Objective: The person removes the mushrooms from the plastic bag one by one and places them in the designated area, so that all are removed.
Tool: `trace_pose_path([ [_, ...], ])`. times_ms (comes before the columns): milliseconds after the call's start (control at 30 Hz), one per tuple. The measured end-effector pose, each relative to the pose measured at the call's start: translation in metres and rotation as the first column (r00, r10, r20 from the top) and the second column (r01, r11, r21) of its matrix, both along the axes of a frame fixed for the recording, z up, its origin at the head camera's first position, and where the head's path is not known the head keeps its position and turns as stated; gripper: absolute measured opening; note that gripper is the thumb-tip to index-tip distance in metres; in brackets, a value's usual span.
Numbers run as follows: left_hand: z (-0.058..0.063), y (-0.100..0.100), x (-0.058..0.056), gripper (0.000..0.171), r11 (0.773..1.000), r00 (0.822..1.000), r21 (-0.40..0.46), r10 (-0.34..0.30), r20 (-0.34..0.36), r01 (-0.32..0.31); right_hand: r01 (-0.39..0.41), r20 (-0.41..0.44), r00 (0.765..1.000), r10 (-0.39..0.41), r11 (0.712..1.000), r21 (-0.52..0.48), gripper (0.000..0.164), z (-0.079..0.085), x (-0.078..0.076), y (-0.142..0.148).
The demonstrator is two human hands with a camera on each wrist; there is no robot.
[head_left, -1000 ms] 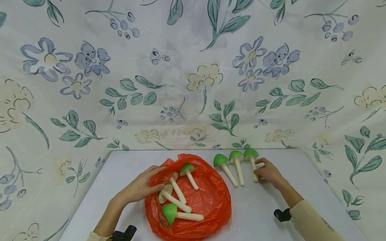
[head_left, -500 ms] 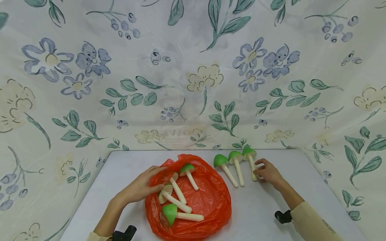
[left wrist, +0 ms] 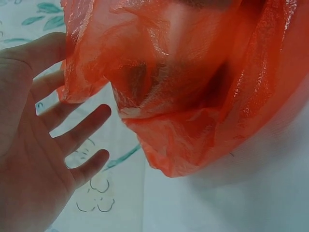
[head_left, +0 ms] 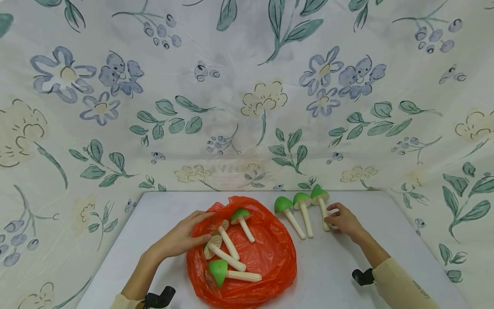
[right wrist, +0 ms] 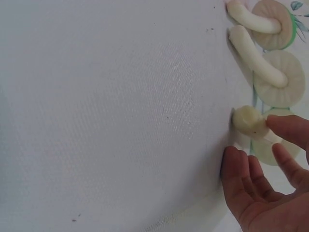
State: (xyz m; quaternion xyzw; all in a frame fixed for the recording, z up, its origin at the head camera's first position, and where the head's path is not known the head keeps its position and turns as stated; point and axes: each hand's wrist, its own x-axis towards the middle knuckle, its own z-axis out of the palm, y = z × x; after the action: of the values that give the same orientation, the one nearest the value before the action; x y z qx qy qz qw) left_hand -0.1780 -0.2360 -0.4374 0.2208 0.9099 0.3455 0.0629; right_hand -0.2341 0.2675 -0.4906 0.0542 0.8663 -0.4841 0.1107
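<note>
In the head view, my left hand (head_left: 184, 236) lies at the left rim of a red plastic bag (head_left: 266, 257), fingers extended and thumb over the opening. Its fingers are spread in the left wrist view, some tips behind the red film. Several toy mushrooms with green caps and cream stems lie in the bag, one mushroom (head_left: 243, 224) at the back. My right hand (head_left: 344, 221) is beside the rightmost mushroom (head_left: 323, 210) of three outside the bag. In the right wrist view, one fingertip touches that mushroom's stem (right wrist: 248, 121), the other fingers loosely bent below it.
Left of that mushroom lie a middle mushroom (head_left: 304, 216) and a left mushroom (head_left: 291, 221), caps toward the back edge of the white table (head_left: 328, 274). A floral curtain (head_left: 247, 86) hangs behind. Black wrist cameras sit at both cuffs.
The rightmost mushroom has shifted slightly left, nearer the middle one, with my right hand beside it. My left hand and the bag stay put; the head view drifts slightly.
</note>
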Motion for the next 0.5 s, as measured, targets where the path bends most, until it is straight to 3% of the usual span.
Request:
trace_pose_path([
  [300,0.0003,0.0,-0.0003,0.061,1.0,1.0,0.001,-0.004,-0.004,0.004,0.003,-0.001,1.0,-0.003,1.0,0.012,0.051,-0.0002,-0.0013,0.001],
  [500,0.0013,-0.0002,0.0009,0.06,1.0,1.0,-0.002,-0.001,-0.001,0.001,0.005,-0.096,0.995,0.001,0.998,0.055,0.046,0.0051,-0.0003,-0.0054],
])
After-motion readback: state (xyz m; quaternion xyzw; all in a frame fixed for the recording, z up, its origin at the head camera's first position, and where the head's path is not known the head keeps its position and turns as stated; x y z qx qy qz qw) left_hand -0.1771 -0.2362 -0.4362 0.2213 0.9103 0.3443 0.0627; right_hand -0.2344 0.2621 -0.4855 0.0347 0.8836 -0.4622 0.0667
